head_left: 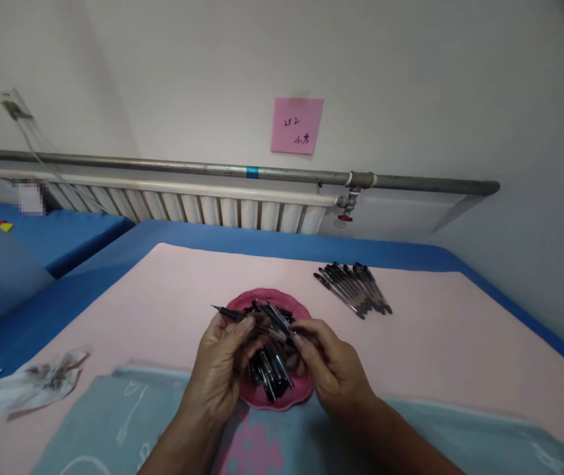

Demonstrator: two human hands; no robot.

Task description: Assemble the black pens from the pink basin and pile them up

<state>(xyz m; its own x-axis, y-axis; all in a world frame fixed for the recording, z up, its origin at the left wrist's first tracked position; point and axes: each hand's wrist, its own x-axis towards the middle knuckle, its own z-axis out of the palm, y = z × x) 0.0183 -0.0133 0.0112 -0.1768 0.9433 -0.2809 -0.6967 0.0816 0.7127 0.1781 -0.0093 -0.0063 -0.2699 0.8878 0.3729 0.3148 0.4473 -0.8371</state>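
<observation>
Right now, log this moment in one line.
left grip: holds pen, tip leftward | right grip: near pen's other end | pink dish: loose pens | pink mat: fanned pens

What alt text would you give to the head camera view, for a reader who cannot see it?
A person's left hand holds a dark pen above a pink dish of other pens, the right hand close to its rear end. Farther back, to the right, a row of pens lies on the pale pink tabletop; behind, a radiator lines the wall.
</observation>
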